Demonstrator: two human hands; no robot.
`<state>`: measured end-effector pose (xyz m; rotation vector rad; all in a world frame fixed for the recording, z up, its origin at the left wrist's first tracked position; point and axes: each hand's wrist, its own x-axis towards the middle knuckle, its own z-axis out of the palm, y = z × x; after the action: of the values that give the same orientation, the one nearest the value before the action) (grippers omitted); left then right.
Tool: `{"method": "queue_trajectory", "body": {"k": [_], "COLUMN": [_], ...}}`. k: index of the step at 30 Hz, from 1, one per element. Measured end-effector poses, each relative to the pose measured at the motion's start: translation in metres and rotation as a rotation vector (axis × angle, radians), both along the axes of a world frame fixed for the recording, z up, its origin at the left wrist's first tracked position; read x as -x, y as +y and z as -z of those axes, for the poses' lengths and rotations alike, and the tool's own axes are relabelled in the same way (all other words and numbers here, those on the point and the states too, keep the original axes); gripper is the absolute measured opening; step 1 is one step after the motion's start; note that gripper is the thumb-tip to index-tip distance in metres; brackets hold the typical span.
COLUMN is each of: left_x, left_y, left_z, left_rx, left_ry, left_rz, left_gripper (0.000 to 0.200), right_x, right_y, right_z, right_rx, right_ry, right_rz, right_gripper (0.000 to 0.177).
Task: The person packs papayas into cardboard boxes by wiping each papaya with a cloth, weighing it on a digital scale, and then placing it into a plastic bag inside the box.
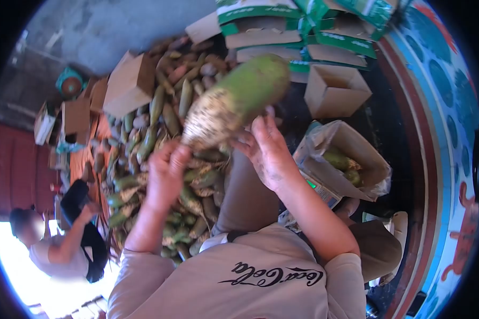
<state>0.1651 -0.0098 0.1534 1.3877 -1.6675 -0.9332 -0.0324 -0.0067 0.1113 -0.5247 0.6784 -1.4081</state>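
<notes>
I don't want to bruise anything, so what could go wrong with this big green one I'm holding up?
Your left hand and right hand hold the green vegetable only near its rough lower end, so the grip may slip and it could drop onto the pile. Swinging it right might knock the lined box beside your knee.

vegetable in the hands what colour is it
The vegetable is green, with a speckled whitish-tan lower end; the head view shows it.
</notes>
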Motion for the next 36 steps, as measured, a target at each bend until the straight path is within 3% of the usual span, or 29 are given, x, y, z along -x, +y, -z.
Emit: {"method": "queue_trajectory", "body": {"k": [2, 4, 5, 7, 8, 11, 12, 14, 15, 16, 17, 19, 21, 24, 27, 28, 31, 35, 36], "left_x": [0.034, 0.061, 0.061, 0.078, 0.089, 0.122, 0.133, 0.139, 0.141, 0.142, 0.142, 0.139, 0.135, 0.139, 0.145, 0.146, 0.147, 0.155, 0.155], "left_y": [0.011, 0.018, 0.003, 0.001, 0.002, 0.0, 0.003, 0.002, 0.005, 0.009, 0.011, 0.014, 0.01, 0.003, 0.003, 0.003, 0.005, 0.006, 0.008], "left_z": [0.025, 0.039, 0.059, 0.087, 0.087, 0.139, 0.151, 0.167, 0.174, 0.181, 0.19, 0.214, 0.231, 0.239, 0.243, 0.244, 0.249, 0.254, 0.253], "left_rx": [-0.197, -0.307, -0.076, -0.126, -0.274, -0.28, -0.5, -0.768, -0.911, -0.992, -1.01, -1.041, -1.038, -0.942, -0.882, -0.885, -0.908, -0.961, -0.976], "left_ry": [0.178, 0.102, -0.127, -0.006, 0.197, 0.562, 0.85, 0.908, 0.929, 0.975, 0.957, 0.923, 0.87, 0.711, 0.549, 0.515, 0.419, 0.339, 0.331], "left_rz": [0.119, 0.412, 0.665, 0.551, 0.569, 0.591, 0.524, 0.452, 0.405, 0.302, 0.251, 0.143, 0.07, 0.033, 0.02, 0.004, -0.041, -0.022, -0.006], "left_gripper": [0.027, 0.029, 0.035, 0.055, 0.077, 0.085, 0.08, 0.074, 0.071, 0.053, 0.053, 0.055, 0.055, 0.055, 0.057, 0.058, 0.062, 0.075, 0.078], "right_x": [0.012, 0.047, 0.063, 0.081, 0.088, 0.099, 0.1, 0.099, 0.101, 0.109, 0.118, 0.142, 0.16, 0.146, 0.129, 0.125, 0.138, 0.155, 0.16], "right_y": [-0.003, 0.008, 0.015, 0.032, 0.04, 0.067, 0.074, 0.09, 0.097, 0.103, 0.108, 0.129, 0.155, 0.188, 0.209, 0.212, 0.208, 0.205, 0.195], "right_z": [-0.005, -0.009, -0.002, 0.014, 0.035, 0.072, 0.083, 0.114, 0.133, 0.153, 0.175, 0.223, 0.286, 0.319, 0.353, 0.369, 0.405, 0.406, 0.375], "right_rx": [0.086, 0.12, 0.124, 0.113, 0.14, 0.052, 0.023, -0.021, -0.069, -0.115, -0.157, -0.295, -0.577, -0.623, -0.471, -0.448, -0.289, -0.424, -0.423], "right_ry": [-0.184, 0.038, 0.202, 0.462, 0.614, 0.94, 0.978, 1.025, 0.914, 0.8, 0.685, 0.867, 1.287, 1.665, 1.985, 2.084, 2.002, 1.449, 1.332], "right_rz": [0.207, 0.248, 0.254, 0.29, 0.309, 0.19, 0.12, 0.059, -0.003, -0.065, -0.121, -0.123, -0.492, -0.732, -0.729, -0.692, -0.734, -0.457, -0.378], "right_gripper": [0.056, 0.063, 0.066, 0.078, 0.081, 0.09, 0.091, 0.083, 0.079, 0.076, 0.073, 0.065, 0.065, 0.072, 0.079, 0.072, 0.055, 0.032, 0.029]}}
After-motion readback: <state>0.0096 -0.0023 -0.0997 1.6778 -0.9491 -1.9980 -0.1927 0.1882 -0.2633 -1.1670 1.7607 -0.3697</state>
